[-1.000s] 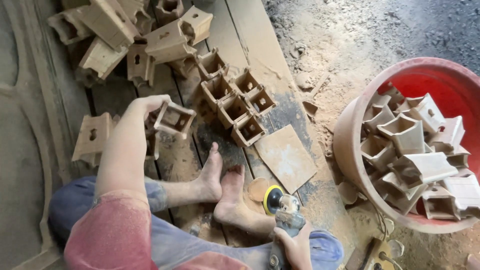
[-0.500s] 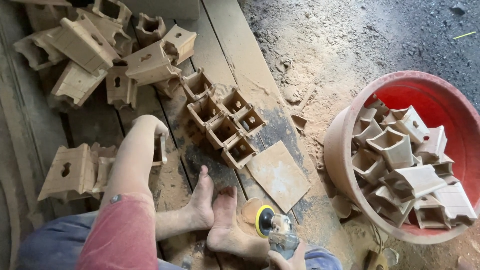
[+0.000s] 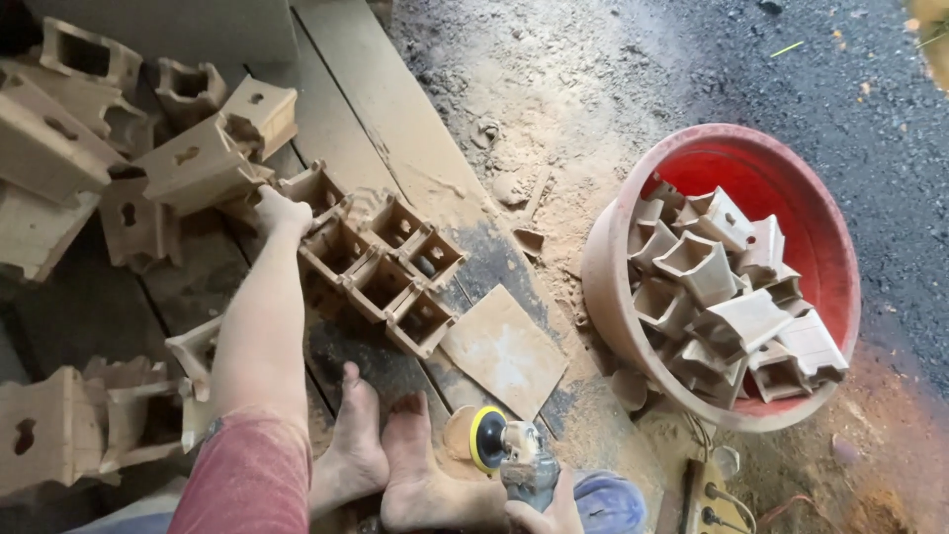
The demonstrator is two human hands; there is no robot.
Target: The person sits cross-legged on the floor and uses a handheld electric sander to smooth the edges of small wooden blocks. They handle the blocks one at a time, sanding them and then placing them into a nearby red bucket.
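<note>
Change: our left hand [image 3: 280,211] has reached further up the frame since half a second ago, leaving the loose blocks at lower left and arriving at the upper-left end of the row of small open-topped square wooden blocks [image 3: 381,265].
Left hand: its fingers curl over the end block of that row, touching it; we cannot tell whether they grip it.
Right hand: our right hand [image 3: 542,512], at the bottom edge, is wrapped around the grey handheld sander with a yellow-rimmed disc [image 3: 506,450]; only part of the hand shows.
Row of blocks: it lies diagonally at centre left on the dusty wooden planks [image 3: 386,109], just above our bare feet [image 3: 386,465].
Progress: we judge the work partly done, with many pieces in the tub and a row plus heaps outside it.
Tub: the round red plastic tub [image 3: 806,198] at right holds a jumbled heap of similar hollow wooden pieces [image 3: 727,292], roughly half filling it.
Heaps: larger pale wooden pieces [image 3: 148,138] pile at upper left, more at lower left.
Nearby: a flat square brown sheet [image 3: 504,351] lies between the row and the tub.
</note>
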